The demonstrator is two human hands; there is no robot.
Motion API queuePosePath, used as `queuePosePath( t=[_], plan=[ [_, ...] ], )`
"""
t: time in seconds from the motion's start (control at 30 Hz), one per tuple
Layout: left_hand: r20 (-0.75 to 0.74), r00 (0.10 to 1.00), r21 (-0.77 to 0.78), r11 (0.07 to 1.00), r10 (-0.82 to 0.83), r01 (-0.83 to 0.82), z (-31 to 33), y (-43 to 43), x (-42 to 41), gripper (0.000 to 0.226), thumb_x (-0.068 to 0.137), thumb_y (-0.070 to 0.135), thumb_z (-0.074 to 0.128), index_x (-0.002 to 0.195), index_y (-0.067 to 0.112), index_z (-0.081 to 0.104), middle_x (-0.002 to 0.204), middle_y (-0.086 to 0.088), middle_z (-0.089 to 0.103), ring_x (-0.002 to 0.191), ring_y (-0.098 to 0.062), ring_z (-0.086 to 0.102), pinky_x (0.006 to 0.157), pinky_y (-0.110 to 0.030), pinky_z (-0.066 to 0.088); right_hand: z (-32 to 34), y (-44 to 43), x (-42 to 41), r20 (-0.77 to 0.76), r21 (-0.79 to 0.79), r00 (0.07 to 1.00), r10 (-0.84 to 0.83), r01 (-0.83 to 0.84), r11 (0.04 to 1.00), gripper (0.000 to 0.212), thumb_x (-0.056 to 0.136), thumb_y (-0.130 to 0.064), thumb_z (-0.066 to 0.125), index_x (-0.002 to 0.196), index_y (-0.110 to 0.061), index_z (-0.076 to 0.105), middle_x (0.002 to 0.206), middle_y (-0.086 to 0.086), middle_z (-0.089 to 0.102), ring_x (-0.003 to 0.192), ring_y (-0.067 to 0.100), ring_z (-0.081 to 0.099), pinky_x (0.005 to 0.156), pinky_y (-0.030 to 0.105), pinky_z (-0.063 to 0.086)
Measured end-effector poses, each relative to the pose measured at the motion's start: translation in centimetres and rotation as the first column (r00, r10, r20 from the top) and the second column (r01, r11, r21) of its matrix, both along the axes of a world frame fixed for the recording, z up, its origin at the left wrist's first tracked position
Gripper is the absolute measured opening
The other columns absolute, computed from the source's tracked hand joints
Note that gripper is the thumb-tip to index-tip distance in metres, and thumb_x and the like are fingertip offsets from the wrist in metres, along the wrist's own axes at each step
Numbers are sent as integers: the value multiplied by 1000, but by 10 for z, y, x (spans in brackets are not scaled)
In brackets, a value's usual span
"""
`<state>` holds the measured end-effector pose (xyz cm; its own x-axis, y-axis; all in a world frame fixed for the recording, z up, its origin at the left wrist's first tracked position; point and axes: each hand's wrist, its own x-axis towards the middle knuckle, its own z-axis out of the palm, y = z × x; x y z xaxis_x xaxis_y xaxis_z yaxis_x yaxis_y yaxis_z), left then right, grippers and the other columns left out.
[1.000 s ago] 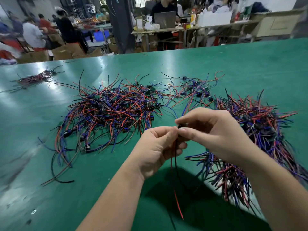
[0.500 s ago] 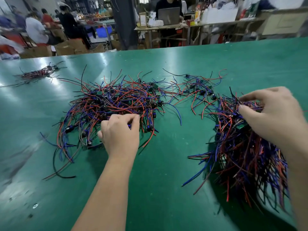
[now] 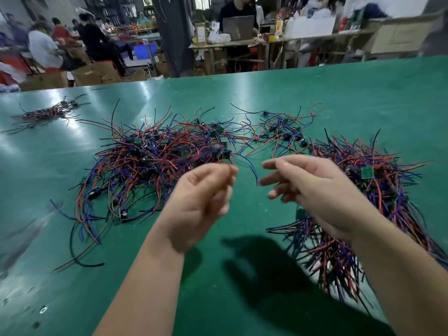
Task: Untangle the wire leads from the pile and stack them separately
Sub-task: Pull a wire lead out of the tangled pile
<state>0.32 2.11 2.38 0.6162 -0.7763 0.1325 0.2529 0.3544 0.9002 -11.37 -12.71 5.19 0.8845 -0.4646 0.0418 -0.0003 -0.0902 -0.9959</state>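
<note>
Fingers (image 3: 278,164) of the right hand (image 3: 315,190) spread loosely; blurred left hand (image 3: 201,202) curls, hold cannot be told.

On the surface (image 3: 363,98) I have the tangled pile (image 3: 150,166) left of centre and the sorted stack (image 3: 378,190) to the right, apart at the front. Between them, farther back, lies a smaller cluster (image 3: 278,132) of leads. A lone bundle (image 3: 46,112) sits at the far left rear. The left grip (image 3: 201,204) hangs before the tangled pile. The right grip (image 3: 315,190) hangs over the stack's left edge. Behind the surface stands a bench with a laptop (image 3: 238,27).
</note>
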Motion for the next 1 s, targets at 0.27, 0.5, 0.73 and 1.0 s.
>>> queuePosePath(
  t=[0.27, 0.5, 0.73, 1.0],
  plan=[
    [323, 870, 339, 904, -373, 262, -4, -6, -23, 11, 80, 7, 72, 71, 12, 72, 59, 10, 63, 50, 4, 48, 50, -7, 35, -5, 0, 1, 59, 342, 982, 181, -191, 920, 29, 62, -25, 70, 83, -6, 75, 74, 10, 70, 53, 11, 48, 52, 19, 40],
    [392, 908, 465, 884, -150, -55, -14, -16, -21, 26, 82, 19, 73, 105, 29, 64, 89, 8, 66, 74, -15, 48, 60, -24, 41, -8, -6, 5, 89, 376, 991, 101, -127, 918, 22, 60, -8, 69, 81, -8, 76, 73, 10, 69, 48, 8, 47, 43, 14, 38],
    [-5, 979, 106, 974, 204, -203, 0, -18, -10, 19, 97, 28, 43, 111, 27, 57, 93, 1, 74, 74, -10, 68, 64, -18, 50, -9, -6, 4, 42, 388, 991, 128, -134, 912, 26, 63, -6, 66, 89, -6, 72, 72, 9, 69, 50, 9, 48, 45, 15, 39],
    [-113, 990, 1, 997, 81, -82, -4, -20, -15, 23, 84, 25, 54, 98, 12, 66, 70, 0, 70, 63, -10, 67, 64, -21, 56, -14, 0, 6, -92, 301, 984, 151, -117, 946, 29, 86, -25, 58, 85, 3, 66, 71, 14, 66, 47, 14, 55, 45, 19, 44]
  ],
)
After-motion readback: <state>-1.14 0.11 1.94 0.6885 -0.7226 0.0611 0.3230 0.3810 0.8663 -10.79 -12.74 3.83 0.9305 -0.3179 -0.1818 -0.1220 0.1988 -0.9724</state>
